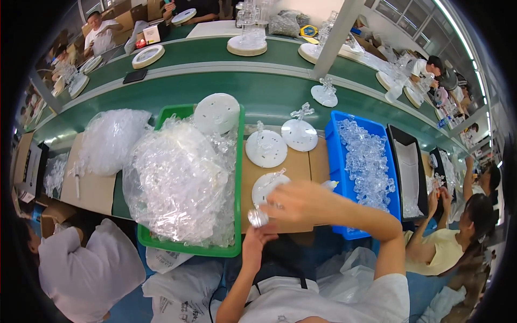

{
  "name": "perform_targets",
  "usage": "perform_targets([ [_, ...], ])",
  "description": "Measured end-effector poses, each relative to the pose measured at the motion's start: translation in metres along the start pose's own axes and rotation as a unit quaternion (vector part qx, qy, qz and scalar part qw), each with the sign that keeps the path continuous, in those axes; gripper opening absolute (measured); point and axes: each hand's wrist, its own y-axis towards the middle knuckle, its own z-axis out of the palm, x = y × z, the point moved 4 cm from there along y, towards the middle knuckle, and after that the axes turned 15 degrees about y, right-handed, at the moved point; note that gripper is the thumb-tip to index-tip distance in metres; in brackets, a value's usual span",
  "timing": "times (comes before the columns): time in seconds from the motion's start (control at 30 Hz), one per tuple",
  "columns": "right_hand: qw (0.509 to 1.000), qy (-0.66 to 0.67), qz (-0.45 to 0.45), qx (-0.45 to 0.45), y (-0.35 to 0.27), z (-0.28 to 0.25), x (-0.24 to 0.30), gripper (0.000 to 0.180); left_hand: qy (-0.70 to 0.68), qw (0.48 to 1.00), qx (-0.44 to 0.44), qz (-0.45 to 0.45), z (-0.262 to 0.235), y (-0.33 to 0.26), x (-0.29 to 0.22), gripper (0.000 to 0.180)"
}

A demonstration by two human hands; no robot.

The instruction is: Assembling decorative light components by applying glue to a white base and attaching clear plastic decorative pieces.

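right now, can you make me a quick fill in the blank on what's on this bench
1. The big clear plastic bag of transparent parts sits in a ____ bin.
2. The loose clear pieces on the person's right fill a ____ bin.
3. The left hand holds a small ____ piece.
4. The right hand reaches over a round ____ disc.

Missing words: green; blue; clear; white

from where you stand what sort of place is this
Most likely a factory assembly line. A long green conveyor belt carries white discs with clear plastic figures, a blue bin holds clear plastic parts, and other workers sit along both sides. The right hand reaches over a white disc.
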Motion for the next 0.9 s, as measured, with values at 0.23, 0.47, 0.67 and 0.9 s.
perform_targets([
  [0.23, 0.91, 0.307, 0.267, -0.082, -0.054, 0.029, 0.013, 0.036, 0.171, 0.985, 0.01, 0.039, 0.03, -0.006, -0.01, 0.037],
  [0.47, 0.543, 0.523, 0.526, -0.394, -0.118, 0.118, 0.016, 0.031, 0.367, 0.923, -0.078, 0.088, 0.025, 0.006, 0.009, 0.039],
  [0.67, 0.252, 0.705, 0.419, -0.513, -0.147, 0.14, -0.004, 0.027, 0.808, 0.566, -0.032, 0.16, 0.005, 0.035, -0.006, 0.044],
  [0.9, 0.196, 0.739, 0.383, -0.518, -0.143, 0.142, -0.008, 0.029, 0.768, 0.615, -0.018, 0.18, 0.025, 0.023, 0.025, 0.046],
])
